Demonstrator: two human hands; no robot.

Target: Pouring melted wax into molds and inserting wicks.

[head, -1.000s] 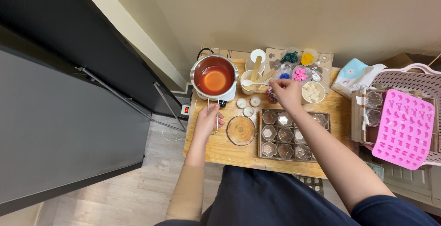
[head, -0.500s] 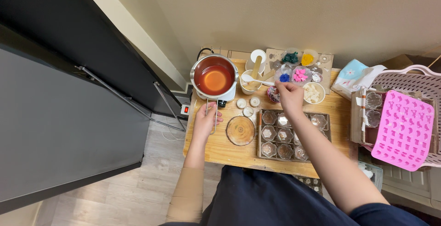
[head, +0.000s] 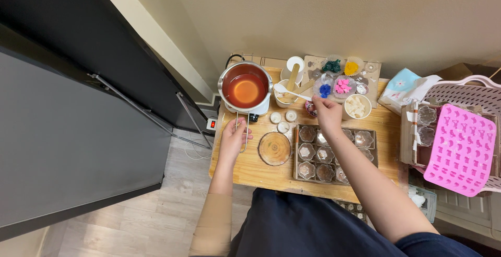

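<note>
The right hand (head: 327,112) has shifted over the last second. 1 s ago it reached up toward the beige cup (head: 285,93) holding the wooden sticks, fingertips near the white spoon (head: 290,91). Half a second later it had slid a little right and nearer, closing over the small dark dish (head: 311,109) at the far edge of the mould tray (head: 334,152). Now it sits over that same dish, fingers curled down onto it. The left hand (head: 233,140) has crept slightly nearer along the pot's wire handle (head: 241,130) on the worktop (head: 250,171).
</note>
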